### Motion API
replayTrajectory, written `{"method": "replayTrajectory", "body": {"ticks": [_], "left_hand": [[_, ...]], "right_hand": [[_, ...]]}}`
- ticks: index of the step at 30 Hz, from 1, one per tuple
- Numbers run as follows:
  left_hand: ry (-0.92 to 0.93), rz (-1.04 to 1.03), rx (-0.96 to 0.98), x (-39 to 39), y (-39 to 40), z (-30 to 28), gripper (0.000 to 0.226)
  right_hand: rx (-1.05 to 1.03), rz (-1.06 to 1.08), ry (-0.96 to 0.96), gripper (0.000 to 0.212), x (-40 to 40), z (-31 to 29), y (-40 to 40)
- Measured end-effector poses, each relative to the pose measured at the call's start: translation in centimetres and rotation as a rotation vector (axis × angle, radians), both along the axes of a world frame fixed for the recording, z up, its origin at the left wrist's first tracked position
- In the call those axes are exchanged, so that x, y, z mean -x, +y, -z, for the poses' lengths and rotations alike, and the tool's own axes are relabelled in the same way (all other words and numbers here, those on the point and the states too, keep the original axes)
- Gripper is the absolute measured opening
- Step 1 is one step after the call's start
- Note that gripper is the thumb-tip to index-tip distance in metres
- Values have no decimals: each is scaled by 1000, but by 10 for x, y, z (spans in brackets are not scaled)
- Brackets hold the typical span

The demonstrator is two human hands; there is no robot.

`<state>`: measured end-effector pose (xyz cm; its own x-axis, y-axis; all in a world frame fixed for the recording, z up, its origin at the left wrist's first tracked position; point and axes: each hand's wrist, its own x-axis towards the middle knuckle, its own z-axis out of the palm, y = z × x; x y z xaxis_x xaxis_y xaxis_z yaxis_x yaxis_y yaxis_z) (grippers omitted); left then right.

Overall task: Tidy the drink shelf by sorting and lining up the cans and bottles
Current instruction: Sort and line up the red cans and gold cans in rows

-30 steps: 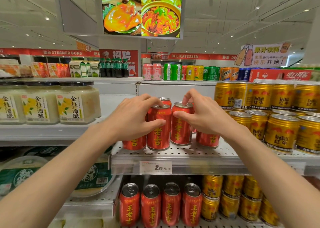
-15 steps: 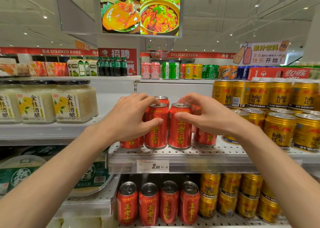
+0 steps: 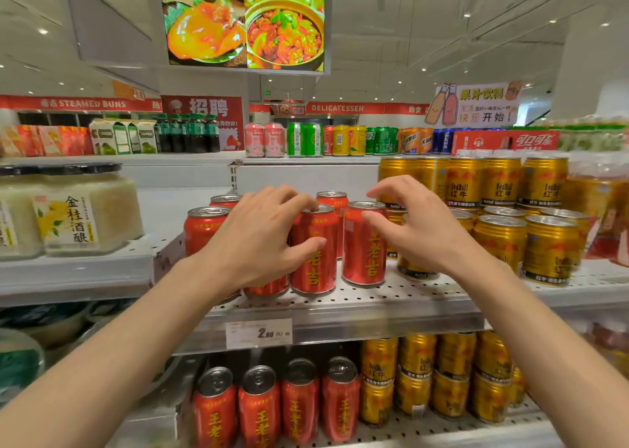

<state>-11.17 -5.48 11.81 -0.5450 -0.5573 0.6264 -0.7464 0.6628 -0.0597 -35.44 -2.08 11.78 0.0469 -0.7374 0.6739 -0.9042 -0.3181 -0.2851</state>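
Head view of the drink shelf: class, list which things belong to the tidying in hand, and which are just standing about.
Part of the job:
- left hand, around a red can
- right hand, open beside a second red can
- perforated shelf
- gold cans alongside

Just standing about:
- white jars
- price tag
- overhead food screen

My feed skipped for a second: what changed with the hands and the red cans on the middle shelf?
The right hand let go of the right front red can and now hovers open beside it. The left hand still wraps the left front red can. Both cans remain upright at the shelf front; the gold cans are unchanged.
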Motion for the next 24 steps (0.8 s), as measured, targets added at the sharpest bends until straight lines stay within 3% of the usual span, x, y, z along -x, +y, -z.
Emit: {"method": "replayTrajectory", "body": {"ticks": [4,10,24], "left_hand": [[27,11,-1,1,-1,4,57],[36,7,-1,0,0,5,60],[23,8,-9,-1,2,3,61]], "right_hand": [[-175,-69,-128,40,1,6,2],[-129,-77,-192,41,-3,5,6],[-153,-68,-114,45,-12,2,12]]}}
